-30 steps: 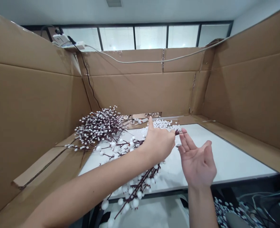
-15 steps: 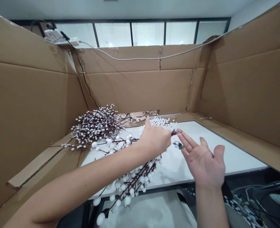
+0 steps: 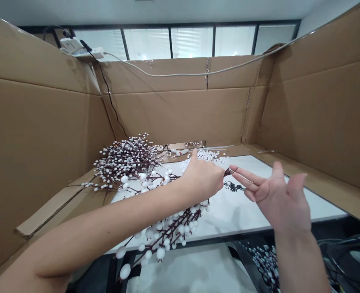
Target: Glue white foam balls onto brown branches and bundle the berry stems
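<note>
Gripping stems of white-berry branches [image 3: 167, 232]: left hand [image 3: 203, 179], closed, thumb raised, dark stem ends showing just past its fingers; the sprays hang down in front of the bench edge. Right hand [image 3: 280, 201]: open, fingers extended and spread, fingertips [image 3: 239, 171] just beside those stem ends, contact not clear. Just below the right fingertips: black rings [image 3: 233, 186], a small heap on the white bench [image 3: 259, 207]. Ahead of the left hand: loose white beads [image 3: 206, 156]. Left of it: a heaped berry pile [image 3: 126, 158]. Beyond the bench, ahead of both hands: cardboard walls [image 3: 180, 114]. Below the right hand, past the bench edge: another berry spray [image 3: 264, 262].
</note>
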`<state>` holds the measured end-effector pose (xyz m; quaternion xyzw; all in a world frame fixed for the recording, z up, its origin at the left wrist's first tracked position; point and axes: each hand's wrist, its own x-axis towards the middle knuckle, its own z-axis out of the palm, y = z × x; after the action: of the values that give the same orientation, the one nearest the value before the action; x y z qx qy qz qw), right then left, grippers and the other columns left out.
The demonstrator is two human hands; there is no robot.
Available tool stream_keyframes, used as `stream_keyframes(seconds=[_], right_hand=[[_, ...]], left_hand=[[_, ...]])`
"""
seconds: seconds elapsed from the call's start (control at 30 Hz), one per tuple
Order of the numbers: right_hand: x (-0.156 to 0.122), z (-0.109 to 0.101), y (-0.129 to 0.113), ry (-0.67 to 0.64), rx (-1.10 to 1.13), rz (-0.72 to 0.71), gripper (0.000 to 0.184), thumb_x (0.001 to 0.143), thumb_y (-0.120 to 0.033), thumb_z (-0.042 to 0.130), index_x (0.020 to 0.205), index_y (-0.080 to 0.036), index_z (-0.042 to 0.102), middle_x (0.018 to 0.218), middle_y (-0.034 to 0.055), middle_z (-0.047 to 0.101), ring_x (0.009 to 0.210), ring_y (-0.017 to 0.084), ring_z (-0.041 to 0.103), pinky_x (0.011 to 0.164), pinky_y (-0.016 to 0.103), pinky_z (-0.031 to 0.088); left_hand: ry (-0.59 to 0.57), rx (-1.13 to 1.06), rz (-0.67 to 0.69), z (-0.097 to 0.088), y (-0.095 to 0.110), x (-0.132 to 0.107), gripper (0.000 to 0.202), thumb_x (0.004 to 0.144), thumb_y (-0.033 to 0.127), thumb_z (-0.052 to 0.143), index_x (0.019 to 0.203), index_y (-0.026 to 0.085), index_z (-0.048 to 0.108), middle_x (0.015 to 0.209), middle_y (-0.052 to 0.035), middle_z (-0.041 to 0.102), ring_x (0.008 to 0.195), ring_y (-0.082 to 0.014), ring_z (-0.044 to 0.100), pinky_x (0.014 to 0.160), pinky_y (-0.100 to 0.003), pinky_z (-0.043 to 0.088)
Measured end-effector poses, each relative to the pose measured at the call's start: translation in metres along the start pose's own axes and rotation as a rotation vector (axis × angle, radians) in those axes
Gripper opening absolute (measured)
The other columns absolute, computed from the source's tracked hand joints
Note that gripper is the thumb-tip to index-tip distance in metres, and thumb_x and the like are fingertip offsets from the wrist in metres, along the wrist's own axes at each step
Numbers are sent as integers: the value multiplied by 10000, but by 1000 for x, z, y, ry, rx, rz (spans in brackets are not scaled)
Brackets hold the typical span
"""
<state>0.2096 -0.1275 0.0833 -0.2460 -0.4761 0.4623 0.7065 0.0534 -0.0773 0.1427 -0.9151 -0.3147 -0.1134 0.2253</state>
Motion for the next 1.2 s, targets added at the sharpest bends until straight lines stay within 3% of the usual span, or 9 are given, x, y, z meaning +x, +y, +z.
stream_keyframes(seconds=[0.17, 0.27, 0.37, 0.43, 0.5, 0.67, 0.77, 1.0, 1.2], right_hand=[[3, -7, -14, 60, 127, 132, 807, 828, -645, 209, 1372, -211, -199, 1083, 244, 603, 1002, 296, 594, 434, 261, 416], [-1, -12, -18, 159, 313, 254, 658, 897, -523, 157, 1395, -134, -23, 1189, 280, 519, 890, 242, 647, 401, 239, 423], [-3, -14, -19, 166, 335, 296, 541, 890, -487, 233, 1344, -193, 208, 1291, 248, 439, 742, 190, 669, 352, 204, 390], [-3, -11, -19, 130, 291, 266, 500, 883, -472, 258, 1313, -217, 269, 1295, 220, 448, 766, 183, 665, 359, 188, 387], [-1, -6, -21, 96, 255, 265, 502, 882, -460, 261, 1331, -233, 244, 1278, 209, 471, 773, 185, 666, 364, 185, 388], [6, 8, -30, 8, 130, 268, 612, 866, -428, 316, 1385, -350, 1, 1207, 184, 548, 577, 178, 664, 316, 190, 357], [8, 11, -31, -12, 81, 241, 641, 864, -420, 331, 1383, -368, -41, 1206, 160, 557, 589, 186, 667, 305, 196, 362], [11, 14, -26, -34, 70, 199, 719, 867, -402, 351, 1373, -330, -155, 1217, 168, 547, 777, 227, 677, 332, 188, 392], [24, 9, -36, 8, 35, 300, 766, 870, -459, 327, 1383, -173, -163, 1124, 252, 582, 893, 288, 645, 337, 218, 429]], left_hand=[[33, -27, 22, 1, 2, -2, 243, 812, 235, 409, 724, 179, 628, 643, -61, 678, 645, -199, 632, 946, -536, 247], [19, -33, 31, 3, 3, -4, 253, 825, 243, 398, 733, 178, 625, 598, -42, 669, 600, -177, 619, 970, -532, 211], [13, -54, 47, 4, 4, -4, 240, 821, 263, 413, 740, 186, 625, 574, -27, 660, 593, -174, 616, 964, -533, 224], [21, -66, 47, 5, 2, -4, 247, 819, 264, 407, 734, 188, 627, 574, -28, 658, 616, -182, 621, 950, -540, 247], [24, -70, 39, 5, -1, -3, 252, 812, 252, 404, 722, 186, 630, 577, -35, 657, 637, -191, 625, 935, -543, 272], [26, -96, 54, 3, -7, -3, 243, 782, 197, 406, 649, 179, 608, 543, -29, 636, 610, -183, 616, 869, -460, 368], [40, -84, 51, 2, -8, -3, 239, 779, 190, 405, 640, 173, 598, 546, -35, 635, 592, -187, 611, 834, -446, 387], [30, -21, 69, -1, -4, -3, 220, 791, 190, 419, 715, 161, 624, 589, -53, 655, 607, -187, 622, 885, -470, 353], [29, -6, 129, 7, -1, -4, 195, 790, 205, 457, 718, 155, 631, 586, -46, 665, 618, -185, 632, 972, -513, 271]])
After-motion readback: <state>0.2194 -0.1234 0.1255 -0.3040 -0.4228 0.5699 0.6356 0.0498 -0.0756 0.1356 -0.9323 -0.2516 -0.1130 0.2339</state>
